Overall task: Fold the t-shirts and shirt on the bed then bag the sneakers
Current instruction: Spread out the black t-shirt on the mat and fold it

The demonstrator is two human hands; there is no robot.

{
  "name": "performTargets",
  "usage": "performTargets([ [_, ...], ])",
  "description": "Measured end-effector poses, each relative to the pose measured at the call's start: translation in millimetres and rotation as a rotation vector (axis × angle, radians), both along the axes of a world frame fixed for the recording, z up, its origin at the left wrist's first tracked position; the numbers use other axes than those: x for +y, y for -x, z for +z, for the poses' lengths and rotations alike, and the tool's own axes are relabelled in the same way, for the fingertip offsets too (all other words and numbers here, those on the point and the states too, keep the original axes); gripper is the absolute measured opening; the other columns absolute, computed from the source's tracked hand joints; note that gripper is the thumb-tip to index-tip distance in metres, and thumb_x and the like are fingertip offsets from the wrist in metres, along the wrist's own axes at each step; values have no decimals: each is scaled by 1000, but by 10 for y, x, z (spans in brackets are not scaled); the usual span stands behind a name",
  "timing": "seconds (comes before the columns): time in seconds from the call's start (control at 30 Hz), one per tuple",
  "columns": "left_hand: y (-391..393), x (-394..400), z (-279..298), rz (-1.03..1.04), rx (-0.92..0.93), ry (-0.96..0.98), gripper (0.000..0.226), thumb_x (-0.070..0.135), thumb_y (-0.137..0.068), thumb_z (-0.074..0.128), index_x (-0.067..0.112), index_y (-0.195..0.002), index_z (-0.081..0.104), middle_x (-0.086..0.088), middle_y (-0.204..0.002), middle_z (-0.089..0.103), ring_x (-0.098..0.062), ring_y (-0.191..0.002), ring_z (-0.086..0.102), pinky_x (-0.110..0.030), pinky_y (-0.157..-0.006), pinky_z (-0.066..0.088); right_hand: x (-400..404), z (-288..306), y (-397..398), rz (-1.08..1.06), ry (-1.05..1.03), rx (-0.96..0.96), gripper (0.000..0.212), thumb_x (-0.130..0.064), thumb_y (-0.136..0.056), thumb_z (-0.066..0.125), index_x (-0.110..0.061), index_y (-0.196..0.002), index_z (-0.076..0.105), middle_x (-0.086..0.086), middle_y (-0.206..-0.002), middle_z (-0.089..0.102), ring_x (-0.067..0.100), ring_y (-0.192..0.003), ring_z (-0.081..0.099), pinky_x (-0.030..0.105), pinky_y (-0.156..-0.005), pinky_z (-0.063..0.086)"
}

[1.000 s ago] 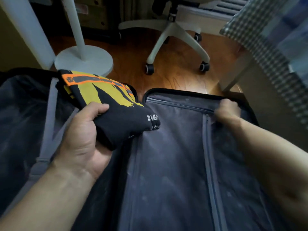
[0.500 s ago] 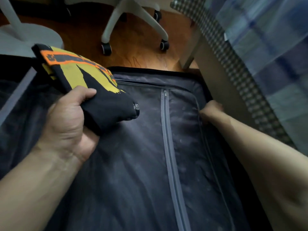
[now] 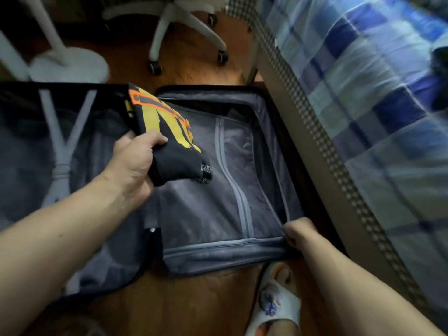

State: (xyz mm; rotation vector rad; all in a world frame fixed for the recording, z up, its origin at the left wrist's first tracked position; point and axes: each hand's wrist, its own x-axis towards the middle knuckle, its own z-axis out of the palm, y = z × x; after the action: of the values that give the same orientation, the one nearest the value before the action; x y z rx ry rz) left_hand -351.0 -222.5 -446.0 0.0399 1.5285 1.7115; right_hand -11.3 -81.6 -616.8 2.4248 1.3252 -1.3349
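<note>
A folded black t-shirt (image 3: 169, 139) with yellow and orange print hangs over the middle of an open dark suitcase (image 3: 208, 260) on the floor. My left hand (image 3: 135, 163) grips the t-shirt by its near edge. My right hand (image 3: 299, 232) pinches the grey zipped divider (image 3: 206, 209) at the near right corner of the suitcase's right half. The divider's right side is lifted away from the shell. The left half (image 3: 29, 146) shows grey crossed straps.
The bed (image 3: 378, 112) with a blue checked cover runs along the right, its frame close to the suitcase. A white office chair base (image 3: 179, 27) and a white fan stand (image 3: 70, 66) sit on the wooden floor beyond. My foot in a white slipper (image 3: 276, 301) is at the near edge.
My right hand has travelled from the far edge of the divider, down its right side, to the near right corner, and the divider now gapes open. The t-shirt stays in my left hand.
</note>
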Motion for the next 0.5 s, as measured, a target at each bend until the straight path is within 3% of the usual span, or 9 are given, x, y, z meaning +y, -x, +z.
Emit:
performTargets([
  [0.13, -53, -853, 453, 45, 75, 120, 11, 2, -90, 59, 12, -87, 60, -6, -64, 67, -16, -46, 64, -27, -40, 51, -147, 84, -23, -50, 131, -31, 17, -3, -97, 53, -6, -80, 51, 12, -68, 50, 19, -56, 48, 23, -38, 43],
  [0.23, -42, -1394, 587, 85, -9, 179, 15, 7, -90, 59, 4, -103, 65, -16, -86, 71, -20, -54, 70, -32, -43, 55, -221, 59, -97, 18, 85, -97, 10, -4, -86, 64, 4, -92, 61, 19, -78, 61, 27, -53, 60, 29, -47, 52],
  [0.3, -37, -1620, 586, 118, -63, 220, 8, 10, -92, 56, 7, -93, 63, -13, -85, 71, -19, -54, 70, -30, -43, 56, -351, 114, -69, 135, -57, -216, 39, -15, -79, 69, 2, -114, 67, 23, -107, 68, 36, -84, 70, 40, -73, 60],
  [0.37, -64, -1743, 565, 143, -99, 242, 7, 10, -92, 55, 10, -89, 62, -11, -85, 68, -17, -52, 69, -29, -43, 56, -570, 344, 23, 374, -175, -366, 34, -14, -91, 64, 3, -121, 66, 25, -123, 64, 42, -112, 64, 42, -93, 53],
  [0.5, -86, -1843, 521, 214, -78, 260, 7, 6, -89, 58, 9, -94, 63, -9, -70, 70, -19, -51, 68, -32, -42, 54, -856, 494, 114, 680, -250, -538, 33, -3, -95, 47, 0, -122, 66, 21, -123, 66, 39, -114, 64, 41, -92, 53],
])
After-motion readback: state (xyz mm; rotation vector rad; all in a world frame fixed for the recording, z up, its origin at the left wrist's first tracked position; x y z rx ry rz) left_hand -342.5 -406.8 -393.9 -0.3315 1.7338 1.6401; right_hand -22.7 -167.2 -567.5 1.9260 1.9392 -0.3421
